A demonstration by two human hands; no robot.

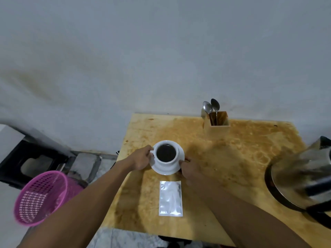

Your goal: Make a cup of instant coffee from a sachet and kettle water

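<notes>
White cup (167, 153) of dark coffee seated on saucer (168, 168), between both hands. Left hand (141, 159) gripping cup handle; right hand (190, 171) pinching saucer rim. Silver sachet (170, 198) flat just below hands. Steel kettle (302, 178) well right.

Both hands grip a white saucer (168, 168) carrying a cup (165, 153) of dark coffee: left hand (141, 159) at the cup's handle side, right hand (189, 171) at the saucer's rim. A silver sachet (170, 198) lies flat on the counter (232, 158) just below.

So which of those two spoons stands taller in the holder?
The right spoon; its darker bowl rises above the left spoon in the wooden holder.
</notes>
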